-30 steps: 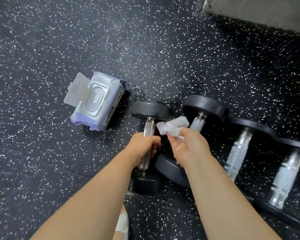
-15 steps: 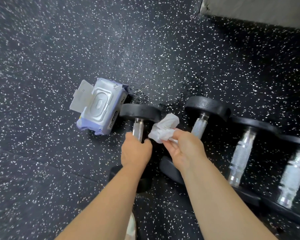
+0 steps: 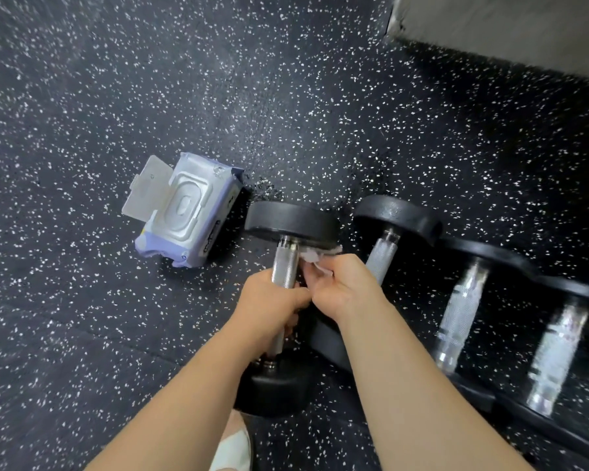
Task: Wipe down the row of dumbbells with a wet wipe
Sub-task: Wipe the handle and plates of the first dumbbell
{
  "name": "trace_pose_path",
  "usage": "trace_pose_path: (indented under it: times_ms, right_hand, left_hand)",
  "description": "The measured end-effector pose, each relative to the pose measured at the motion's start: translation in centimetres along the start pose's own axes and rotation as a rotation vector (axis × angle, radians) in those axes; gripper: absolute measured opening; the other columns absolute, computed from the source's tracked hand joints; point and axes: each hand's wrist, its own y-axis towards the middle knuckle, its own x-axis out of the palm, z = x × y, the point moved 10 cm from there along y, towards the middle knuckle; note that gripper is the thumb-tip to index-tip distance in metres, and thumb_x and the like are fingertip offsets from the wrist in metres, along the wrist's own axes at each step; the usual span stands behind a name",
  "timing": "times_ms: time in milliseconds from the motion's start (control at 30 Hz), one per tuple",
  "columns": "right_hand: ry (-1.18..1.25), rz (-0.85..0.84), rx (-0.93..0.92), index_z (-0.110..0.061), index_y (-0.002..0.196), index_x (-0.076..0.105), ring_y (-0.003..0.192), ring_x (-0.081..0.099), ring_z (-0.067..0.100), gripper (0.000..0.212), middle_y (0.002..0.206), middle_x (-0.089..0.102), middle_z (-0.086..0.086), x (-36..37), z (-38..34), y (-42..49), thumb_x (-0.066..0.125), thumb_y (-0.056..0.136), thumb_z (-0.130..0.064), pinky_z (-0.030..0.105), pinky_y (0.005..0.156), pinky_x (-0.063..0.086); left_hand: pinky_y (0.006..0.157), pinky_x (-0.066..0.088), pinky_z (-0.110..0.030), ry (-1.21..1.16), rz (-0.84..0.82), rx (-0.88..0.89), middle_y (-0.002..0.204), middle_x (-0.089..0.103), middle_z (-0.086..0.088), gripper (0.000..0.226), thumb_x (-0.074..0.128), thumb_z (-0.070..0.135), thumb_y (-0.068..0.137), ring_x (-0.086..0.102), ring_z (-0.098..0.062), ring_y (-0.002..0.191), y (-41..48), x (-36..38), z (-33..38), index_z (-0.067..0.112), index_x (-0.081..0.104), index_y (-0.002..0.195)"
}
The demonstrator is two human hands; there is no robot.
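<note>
Several black dumbbells with knurled steel handles lie side by side on the speckled rubber floor. My left hand [image 3: 272,304] grips the handle of the leftmost dumbbell [image 3: 286,266], lifted and tilted toward me. My right hand [image 3: 340,290] pinches a crumpled white wet wipe [image 3: 315,261] against the right side of that handle, just below its far head [image 3: 291,224]. The neighbouring dumbbell [image 3: 383,256] lies right behind my right hand; two more, one [image 3: 459,314] and another [image 3: 555,348], follow to the right.
A lilac pack of wet wipes [image 3: 187,212] lies on the floor left of the dumbbells, its lid flipped open. A grey block or wall base [image 3: 507,25] fills the top right corner. A light shoe tip [image 3: 233,450] shows at the bottom between my forearms.
The held dumbbell has swung back to the right beside the row. My right hand has brought the wipe down from the air onto the upper handle.
</note>
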Motion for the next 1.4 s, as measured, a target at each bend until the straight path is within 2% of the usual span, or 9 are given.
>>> trace_pose_path:
  times_ms: [200,367,467,567,800,1000,1133,1267,1400]
  right_hand:
    - [-0.148,0.042,-0.001,-0.004,0.08,0.052,0.07,0.057,0.021,0.027,0.077,0.056,0.012,-0.3,-0.5,0.5,0.035,0.09,0.013,0.03,0.06,0.053]
    - [-0.114,0.041,-0.092,0.011,0.099,0.055,0.102,0.061,0.031,0.019,0.102,0.059,0.023,-1.0,-2.9,-1.9,0.044,0.086,0.02,0.033,0.082,0.051]
    - [-0.152,0.043,-0.083,0.003,0.08,0.055,0.086,0.061,0.026,0.025,0.08,0.059,0.017,-0.5,-2.1,-0.6,0.038,0.087,0.02,0.033,0.086,0.051]
    - [-0.137,0.049,-0.111,-0.004,0.079,0.056,0.069,0.056,0.023,0.03,0.073,0.056,0.012,-0.5,-1.5,0.4,0.036,0.087,0.017,0.028,0.062,0.055]
    - [-0.405,0.119,-0.594,-0.004,0.077,0.066,0.074,0.057,0.017,0.023,0.077,0.06,0.007,-2.8,-6.9,-2.9,0.049,0.085,0.009,0.025,0.069,0.054]
    - [-0.766,0.134,-0.84,-0.02,0.11,0.072,0.06,0.042,-0.001,0.036,0.07,0.054,-0.019,0.7,-6.2,-5.2,0.053,0.086,-0.002,0.011,0.061,0.039]
    - [-0.948,0.121,-1.15,-0.015,0.12,0.066,0.125,0.049,0.002,0.046,0.133,0.058,-0.001,3.6,-4.5,-8.2,0.045,0.082,0.002,0.018,0.107,0.036]
    - [-1.181,0.012,-1.432,0.001,0.112,0.068,0.125,0.053,0.033,0.039,0.128,0.06,0.02,7.4,-2.8,-10.0,0.046,0.08,-0.003,0.025,0.105,0.039]
    - [-1.18,0.056,-1.545,-0.011,0.121,0.064,0.12,0.057,0.016,0.043,0.128,0.061,0.003,6.3,-3.6,-10.0,0.051,0.083,0.005,0.023,0.105,0.04]
  left_hand:
    - [0.044,0.033,-0.025,-0.02,-0.104,-0.011,0.047,0.038,0.001,0.028,0.056,-0.009,0.072,0.03,-0.013,0.039,-0.4,1.4,1.0,0.013,0.043,0.061]
    - [0.045,0.036,-0.028,0.02,-0.041,0.003,0.047,0.037,-0.003,0.028,0.057,-0.008,0.07,0.032,-0.017,0.04,0.0,0.8,1.5,0.013,0.041,0.06]
    - [0.044,0.034,-0.026,0.006,-0.093,-0.008,0.05,0.036,-0.005,0.028,0.056,-0.009,0.072,0.03,-0.017,0.041,-0.4,1.1,1.4,0.013,0.041,0.062]
    - [0.043,0.033,-0.024,-0.005,-0.118,-0.004,0.051,0.036,-0.004,0.029,0.056,-0.01,0.073,0.029,-0.016,0.041,-0.5,1.4,1.5,0.013,0.041,0.063]
    - [0.042,0.035,-0.024,0.0,-0.039,-0.027,0.047,0.037,-0.001,0.027,0.057,-0.008,0.072,0.031,-0.015,0.039,0.1,0.2,1.1,0.012,0.042,0.064]
    - [0.043,0.035,-0.026,0.012,-0.011,-0.051,0.046,0.039,-0.002,0.025,0.06,-0.005,0.072,0.032,-0.016,0.038,0.0,-0.3,-0.1,0.012,0.042,0.065]
    - [0.035,0.031,-0.018,0.081,0.04,0.016,0.048,0.043,-0.008,0.027,0.06,-0.003,0.08,0.033,-0.01,0.031,-0.3,-0.5,1.0,0.008,0.045,0.06]
    - [0.036,0.034,-0.013,0.106,0.142,0.061,0.046,0.05,0.003,0.035,0.05,-0.001,0.092,0.039,-0.011,0.048,0.0,-1.4,1.6,0.009,0.05,0.059]
    - [0.035,0.03,-0.016,0.009,0.091,0.021,0.047,0.045,-0.006,0.031,0.06,0.001,0.085,0.036,-0.011,0.036,-0.5,-1.2,1.4,0.009,0.047,0.058]
